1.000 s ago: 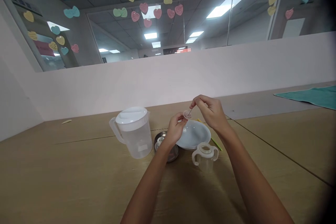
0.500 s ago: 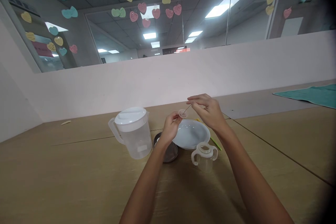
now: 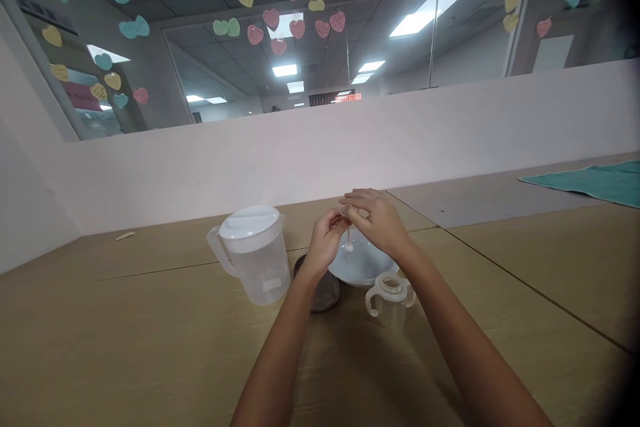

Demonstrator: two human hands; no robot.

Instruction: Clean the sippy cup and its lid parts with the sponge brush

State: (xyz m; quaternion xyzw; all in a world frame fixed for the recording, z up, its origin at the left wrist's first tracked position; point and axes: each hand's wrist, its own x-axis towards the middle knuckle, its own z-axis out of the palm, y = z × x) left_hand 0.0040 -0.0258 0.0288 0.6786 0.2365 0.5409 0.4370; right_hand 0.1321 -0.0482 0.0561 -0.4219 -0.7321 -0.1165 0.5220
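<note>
Above the white bowl [image 3: 367, 267], my left hand [image 3: 323, 243] pinches a small translucent round piece [image 3: 343, 211]. A thin stem with a whitish rounded end [image 3: 349, 248] hangs below that piece, over the bowl. My right hand [image 3: 375, 217] is closed right at the round piece, thumb and fingers together, other fingertips stretched over it. The thin rod seen in it a moment ago is now mostly hidden by the fingers. A clear cup with two handles [image 3: 391, 300] stands upright in front of the bowl, between my forearms.
A translucent lidded pitcher [image 3: 261, 270] stands to the left. Partly behind my left forearm lies a dark round dish [image 3: 326, 293]. A teal cloth [image 3: 595, 180] lies at the far right, and a small flat pale piece [image 3: 125, 235] at the far left. A wall rises behind the table.
My right hand has moved left and slightly down, bringing its fingers to the round piece. The hanging stem with its whitish end now shows below my left hand.
</note>
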